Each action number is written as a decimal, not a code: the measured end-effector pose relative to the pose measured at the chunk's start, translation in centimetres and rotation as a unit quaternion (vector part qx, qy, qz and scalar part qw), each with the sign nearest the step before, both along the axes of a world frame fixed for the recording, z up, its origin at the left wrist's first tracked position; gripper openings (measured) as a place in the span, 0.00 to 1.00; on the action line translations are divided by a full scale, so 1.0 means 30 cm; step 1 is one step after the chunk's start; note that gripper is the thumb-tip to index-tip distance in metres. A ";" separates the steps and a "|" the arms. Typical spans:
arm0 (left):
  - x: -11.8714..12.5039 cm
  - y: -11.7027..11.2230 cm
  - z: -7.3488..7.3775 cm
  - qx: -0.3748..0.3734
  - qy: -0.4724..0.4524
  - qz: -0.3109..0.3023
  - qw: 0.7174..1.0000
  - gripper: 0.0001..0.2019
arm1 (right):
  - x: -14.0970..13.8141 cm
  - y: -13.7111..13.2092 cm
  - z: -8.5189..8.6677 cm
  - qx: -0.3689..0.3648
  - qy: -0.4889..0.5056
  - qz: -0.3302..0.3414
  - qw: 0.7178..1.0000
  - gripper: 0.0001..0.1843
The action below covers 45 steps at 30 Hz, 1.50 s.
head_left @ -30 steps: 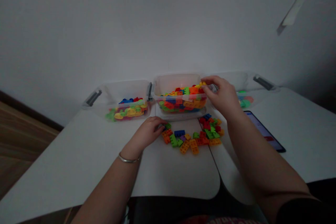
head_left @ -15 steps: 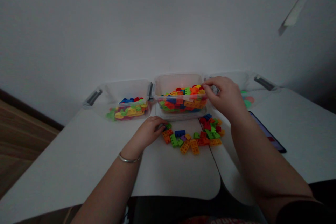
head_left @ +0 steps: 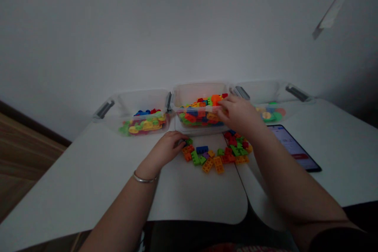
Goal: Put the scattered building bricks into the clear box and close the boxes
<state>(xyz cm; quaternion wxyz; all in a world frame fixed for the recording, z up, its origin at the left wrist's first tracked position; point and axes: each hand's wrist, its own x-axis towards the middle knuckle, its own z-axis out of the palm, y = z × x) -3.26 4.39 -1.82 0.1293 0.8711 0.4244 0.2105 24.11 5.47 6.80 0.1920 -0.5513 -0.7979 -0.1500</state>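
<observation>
A clear middle bin (head_left: 201, 91) at the back of the white table (head_left: 88, 181) is heaped with coloured plastic bricks. My right hand (head_left: 240, 116) hangs at that bin's front right corner, fingers curled against the bricks; whether it grips one is hidden. In front of the bin lies a loose spread of bricks (head_left: 217, 153) in orange, green, red and blue. My left hand (head_left: 168, 147) rests on the table at the left end of that spread, fingers bent down by a green brick (head_left: 189, 141). A bracelet circles the left wrist.
A left bin (head_left: 141, 106) holds yellow, green and blue pieces. A right bin (head_left: 265, 94) holds round coloured pieces. A phone (head_left: 292, 147) with a lit screen lies right of my right arm. A seam (head_left: 240, 181) splits two tabletops. Wooden floor shows at far left.
My right hand has dropped from the bin's upper right rim down to its front right corner, uncovering the grey latch and the phone. The left hand has stayed put.
</observation>
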 end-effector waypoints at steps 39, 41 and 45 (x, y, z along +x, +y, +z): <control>0.023 -0.010 0.027 0.006 0.001 0.027 1.000 0.12 | -0.124 -0.080 -0.090 -0.208 -0.098 0.223 0.947 0.12; 0.024 -0.011 0.027 0.008 0.001 0.028 1.000 0.12 | -0.125 -0.071 -0.098 -0.214 -0.111 0.215 0.946 0.11; 0.024 -0.011 0.024 0.004 -0.003 0.024 1.000 0.13 | -0.128 -0.055 -0.101 -0.205 -0.116 0.181 0.955 0.11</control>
